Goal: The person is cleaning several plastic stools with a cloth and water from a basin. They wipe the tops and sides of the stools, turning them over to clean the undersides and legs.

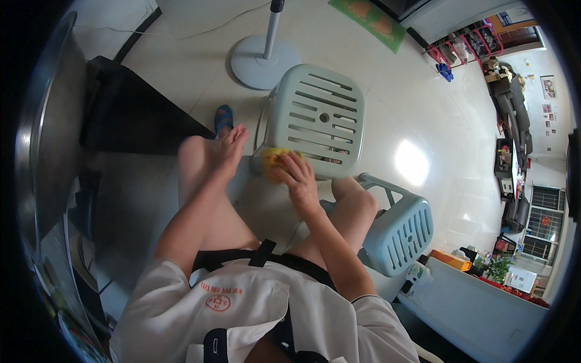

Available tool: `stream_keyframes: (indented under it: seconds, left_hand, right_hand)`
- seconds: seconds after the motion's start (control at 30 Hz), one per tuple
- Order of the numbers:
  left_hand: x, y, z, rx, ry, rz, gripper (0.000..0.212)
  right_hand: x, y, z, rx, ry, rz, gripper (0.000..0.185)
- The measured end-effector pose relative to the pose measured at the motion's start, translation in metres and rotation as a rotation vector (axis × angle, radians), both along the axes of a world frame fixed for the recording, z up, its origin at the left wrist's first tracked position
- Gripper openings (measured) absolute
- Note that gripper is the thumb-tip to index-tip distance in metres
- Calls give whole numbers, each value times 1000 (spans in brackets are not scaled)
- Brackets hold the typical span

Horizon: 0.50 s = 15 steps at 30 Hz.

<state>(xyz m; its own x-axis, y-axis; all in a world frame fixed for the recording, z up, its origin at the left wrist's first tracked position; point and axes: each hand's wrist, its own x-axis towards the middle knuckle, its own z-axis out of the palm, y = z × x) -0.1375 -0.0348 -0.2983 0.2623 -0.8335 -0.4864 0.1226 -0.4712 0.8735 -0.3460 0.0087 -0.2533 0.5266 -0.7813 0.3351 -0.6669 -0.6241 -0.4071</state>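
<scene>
A pale green plastic stool [313,156] with a slotted top stands before my knees. My right hand [297,174] holds a yellow cloth or sponge [273,162], slightly blurred, against or close to the stool's near left side; exact contact is hard to tell. Above my left knee, my left hand [233,147] is stretched out with straight fingers and holds nothing. A second, blue-grey plastic stool [399,247] with a slotted top is beside my right knee.
Beyond the green stool is a round pole base [254,63]. A black cabinet-like block [136,113] is at my left, beside a large metal basin-like thing [50,136]. A cable [181,37] crosses the tiled floor, and a green mat [372,22] lies farther off.
</scene>
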Motion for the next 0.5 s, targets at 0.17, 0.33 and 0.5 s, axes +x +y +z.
stream_keyframes:
  seconds: [0.17,0.33,0.5]
  left_hand:
    - [-15,-13,-10,-103,26,-53,59]
    - [-53,-48,-6,-169,-629,-54,61]
    - [-77,-55,-13,-227,-665,-38,55]
  right_hand:
    - [-62,23,-6,46,-203,-346,32]
    - [-83,-4,26,323,-594,-838,39]
    - [-42,-27,-6,42,-7,-586,55]
